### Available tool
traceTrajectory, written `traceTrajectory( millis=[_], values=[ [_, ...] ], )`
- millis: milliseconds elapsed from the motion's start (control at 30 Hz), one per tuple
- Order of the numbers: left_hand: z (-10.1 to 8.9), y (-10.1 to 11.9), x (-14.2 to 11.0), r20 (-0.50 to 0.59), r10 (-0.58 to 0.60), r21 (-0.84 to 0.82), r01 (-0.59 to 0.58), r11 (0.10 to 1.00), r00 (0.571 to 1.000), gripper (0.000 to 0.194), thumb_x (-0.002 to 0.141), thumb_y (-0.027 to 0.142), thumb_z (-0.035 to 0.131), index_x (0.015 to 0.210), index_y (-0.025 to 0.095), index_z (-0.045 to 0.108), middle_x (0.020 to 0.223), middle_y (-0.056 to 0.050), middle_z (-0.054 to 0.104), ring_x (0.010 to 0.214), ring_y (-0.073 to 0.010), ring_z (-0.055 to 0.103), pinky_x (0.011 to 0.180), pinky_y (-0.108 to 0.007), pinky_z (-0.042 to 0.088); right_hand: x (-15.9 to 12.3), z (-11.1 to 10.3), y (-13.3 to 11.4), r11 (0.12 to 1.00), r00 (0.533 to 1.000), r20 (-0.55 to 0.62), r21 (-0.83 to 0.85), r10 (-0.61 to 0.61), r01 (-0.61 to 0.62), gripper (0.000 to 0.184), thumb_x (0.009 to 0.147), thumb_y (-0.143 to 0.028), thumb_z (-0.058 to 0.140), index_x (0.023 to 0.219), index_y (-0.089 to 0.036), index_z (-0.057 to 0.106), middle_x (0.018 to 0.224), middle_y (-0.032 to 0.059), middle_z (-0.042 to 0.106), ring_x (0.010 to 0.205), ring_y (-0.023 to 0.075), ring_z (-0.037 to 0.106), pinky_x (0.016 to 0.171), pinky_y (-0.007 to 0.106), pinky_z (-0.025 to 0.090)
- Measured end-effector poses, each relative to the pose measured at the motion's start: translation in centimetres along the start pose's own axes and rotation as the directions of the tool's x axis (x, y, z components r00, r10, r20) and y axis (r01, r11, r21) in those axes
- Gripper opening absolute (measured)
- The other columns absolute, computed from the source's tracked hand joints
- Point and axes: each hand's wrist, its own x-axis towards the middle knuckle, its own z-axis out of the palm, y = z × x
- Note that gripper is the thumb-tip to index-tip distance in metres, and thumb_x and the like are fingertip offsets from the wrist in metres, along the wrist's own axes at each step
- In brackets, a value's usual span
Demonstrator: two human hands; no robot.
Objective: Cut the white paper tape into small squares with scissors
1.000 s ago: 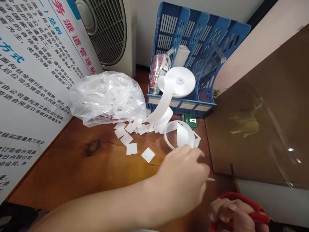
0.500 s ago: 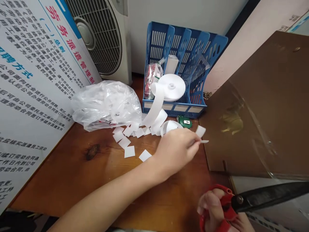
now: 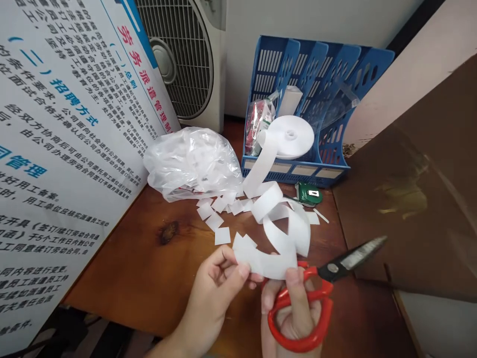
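My left hand (image 3: pixel 214 288) pinches the free end of a white tape strip (image 3: pixel 274 236) between thumb and fingers, low in the middle of the view. My right hand (image 3: pixel 294 311) grips red-handled scissors (image 3: pixel 316 293), its thumb pressing the same strip; the dark blades point up and to the right, shut. The strip curls back across the wooden table (image 3: pixel 149 268) to a white roll (image 3: pixel 292 136) lying in a blue file rack (image 3: pixel 316 104). Several cut white squares (image 3: pixel 221 219) lie scattered on the wood beyond my hands.
A crumpled clear plastic bag (image 3: pixel 194 161) with white pieces sits behind the squares. A printed board (image 3: pixel 63 129) leans at the left, a fan (image 3: pixel 186 54) stands behind, a brown board (image 3: pixel 421 184) leans at the right, and a small green object (image 3: pixel 308 194) lies by the rack.
My left hand drew back from the far coil toward me, bringing the strip's end. My right hand rose with the scissors to meet it and now touches the strip. The view shifted.
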Motion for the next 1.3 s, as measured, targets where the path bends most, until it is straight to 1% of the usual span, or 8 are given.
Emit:
traceTrajectory(
  millis=[100, 200, 467, 567, 700, 900, 1067, 1300],
  values=[
    [-1.4, 0.8, -0.1, 0.052, -0.037, 0.156, 0.028, 0.987, 0.998, 0.023, 0.094, 0.034, 0.071, 0.083, 0.019, 0.058, 0.093, -0.004, 0.070, 0.087, -0.0152, 0.063, 0.080, -0.024, 0.050, 1.4, -0.6, -0.9, 0.999, 0.997, -0.066, 0.016, -0.045, 0.046, 0.045, 0.077, -0.027, 0.076, 0.077, -0.019, 0.032, 0.056, -0.0111, 0.042, 0.040, 0.0039, 0.047, 0.036, 0.013, 0.035],
    [-3.3, 2.9, 0.0, 0.066, -0.011, 0.393, -0.016, 0.919, 0.998, 0.023, 0.090, 0.031, 0.073, 0.078, 0.018, 0.059, 0.136, -0.010, 0.058, 0.118, -0.0239, 0.059, 0.086, -0.026, 0.050, 2.9, -2.5, -1.8, 0.989, 0.991, -0.066, -0.101, -0.117, 0.110, 0.050, 0.069, -0.026, 0.084, 0.076, -0.019, 0.034, 0.063, -0.0097, 0.043, 0.041, 0.0058, 0.050, 0.033, 0.016, 0.036],
    [-3.7, 5.4, 1.6, 0.333, -0.186, 0.732, -0.129, 0.669, 0.925, 0.008, 0.081, 0.029, 0.078, 0.081, 0.023, 0.074, 0.146, -0.003, 0.057, 0.136, -0.0264, 0.053, 0.112, -0.034, 0.040, 3.5, -4.1, -3.0, 0.957, 0.997, 0.058, -0.286, 0.059, -0.040, 0.054, 0.068, -0.031, 0.084, 0.076, -0.019, 0.032, 0.059, -0.0101, 0.042, 0.038, 0.0047, 0.046, 0.035, 0.014, 0.030],
    [-2.9, 5.3, 2.4, 0.379, -0.259, 0.741, -0.124, 0.660, 0.889, 0.003, 0.080, 0.022, 0.073, 0.079, 0.019, 0.073, 0.113, -0.004, 0.076, 0.100, -0.0185, 0.071, 0.084, -0.024, 0.053, 3.4, -3.9, -3.2, 0.938, 0.989, 0.080, -0.334, 0.124, -0.091, 0.055, 0.069, -0.031, 0.083, 0.078, -0.020, 0.030, 0.058, -0.0110, 0.040, 0.037, 0.0037, 0.045, 0.036, 0.013, 0.030],
    [-2.5, 5.0, 2.9, 0.316, -0.365, 0.734, 0.018, 0.679, 0.876, 0.004, 0.078, 0.021, 0.070, 0.079, 0.017, 0.072, 0.076, 0.000, 0.074, 0.067, -0.0127, 0.065, 0.058, -0.019, 0.047, 3.6, -4.1, -2.7, 0.944, 0.995, 0.075, -0.327, 0.073, -0.045, 0.054, 0.070, -0.035, 0.084, 0.078, -0.019, 0.032, 0.055, -0.0115, 0.039, 0.035, 0.0038, 0.043, 0.041, 0.016, 0.030],
    [-2.1, 5.2, 2.8, 0.215, -0.310, 0.638, 0.107, 0.762, 0.926, 0.006, 0.079, 0.018, 0.069, 0.085, 0.018, 0.066, 0.076, 0.001, 0.070, 0.068, -0.0120, 0.062, 0.060, -0.019, 0.046, 1.5, -4.0, 0.0, 0.904, 0.991, 0.079, -0.407, -0.106, 0.129, 0.047, 0.077, -0.033, 0.082, 0.081, -0.019, 0.038, 0.058, -0.0052, 0.057, 0.043, 0.0058, 0.051, 0.046, 0.016, 0.036],
    [-1.8, 4.7, 2.8, 0.200, -0.212, 0.555, 0.068, 0.829, 0.957, 0.045, 0.083, 0.019, 0.072, 0.126, 0.024, 0.062, 0.091, -0.001, 0.077, 0.076, -0.0152, 0.067, 0.068, -0.022, 0.051, 1.0, -3.7, 1.2, 0.883, 0.988, 0.098, -0.445, -0.119, 0.151, 0.051, 0.078, -0.036, 0.082, 0.078, -0.019, 0.034, 0.058, -0.0022, 0.062, 0.039, 0.0066, 0.051, 0.044, 0.016, 0.039],
    [-1.3, 1.8, 2.2, 0.177, -0.147, 0.308, 0.087, 0.947, 0.973, 0.026, 0.094, 0.032, 0.069, 0.110, 0.014, 0.078, 0.088, -0.010, 0.080, 0.081, -0.0214, 0.073, 0.076, -0.029, 0.054, 1.4, -3.0, 0.6, 0.940, 0.974, 0.154, -0.275, -0.165, 0.202, 0.037, 0.083, -0.024, 0.074, 0.082, -0.019, 0.037, 0.064, -0.0051, 0.062, 0.039, 0.0046, 0.050, 0.039, 0.013, 0.038]
  ],
)
